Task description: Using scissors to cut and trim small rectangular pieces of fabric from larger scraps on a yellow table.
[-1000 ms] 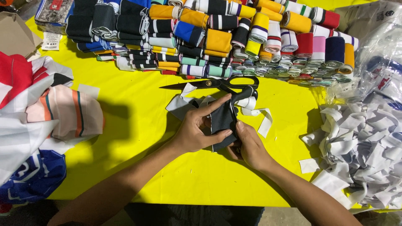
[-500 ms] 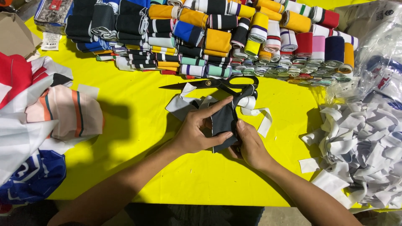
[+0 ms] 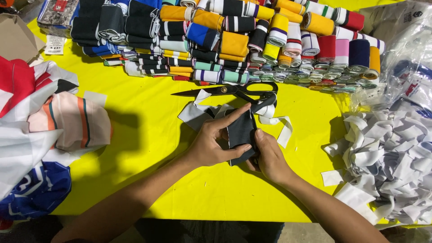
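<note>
Left hand (image 3: 211,144): near table edge, fingers clenched on dark grey folded knit fabric strip (image 3: 240,135); index finger stretched along its top edge, thumb under lower edge.
Right hand (image 3: 269,155): just beside, touching strip's right side; thumb pressed on fabric, other fingers curled behind, grasping same piece.
Strip position: held betw. both hands, just above yellow tabletop (image 3: 148,135), centre of table, w/ white ribbon-like fabric offcuts (image 3: 279,123) under and behind it.
Step in hand (judged): folding/rolling the strip into a compact bundle like those stacked beyond.
Next move calls for (judged): keep edges aligned, firm pinch w/ both hands so fold doesn't spring open.
Black-handled scissors (image 3: 234,90): flat on table just beyond strip, blades pointing left, untouched.
Far row: rolled and folded knit trims, many colours, striped and plain (image 3: 252,36), stacked along far edge.
Left side: loose printed fabric pile, peach/white/red/blue (image 3: 54,126).
Right side: heap of white fabric scraps (image 3: 391,153), clear plastic bags (image 3: 400,58) behind.
Change vs. earlier frame: very little; hands at same spot on same strip, left index laid slightly further across top; scissors, stacks unmoved.
</note>
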